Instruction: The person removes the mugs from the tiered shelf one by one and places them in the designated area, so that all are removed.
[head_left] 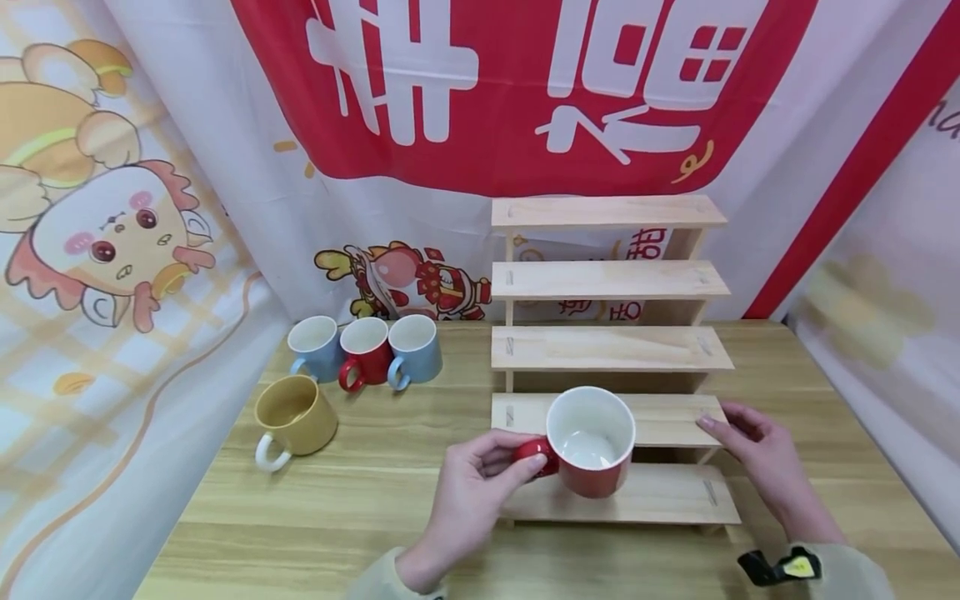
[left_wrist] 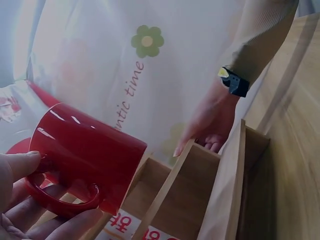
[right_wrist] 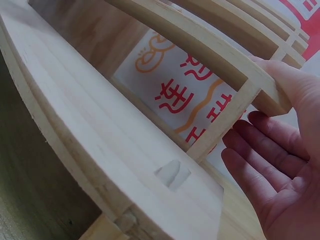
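Observation:
By its handle, my left hand (head_left: 480, 487) holds a red mug (head_left: 592, 467) with a white inside, upright in front of the lower steps of a wooden tiered rack (head_left: 611, 346). The left wrist view shows thumb and fingers pinching the handle of that glossy red mug (left_wrist: 87, 157). My right hand (head_left: 772, 467) grips the right end of the second step from the bottom; in the right wrist view the thumb of this hand (right_wrist: 280, 165) lies over the board and the fingers are below it.
Two light blue mugs (head_left: 318, 350) (head_left: 420, 350) flank a red mug (head_left: 367, 350) at the table's back left. A yellow mug (head_left: 300, 417) with a white handle stands in front of them. Printed cloth (head_left: 465, 158) hangs behind the rack; side cloths border the wooden table (head_left: 360, 500).

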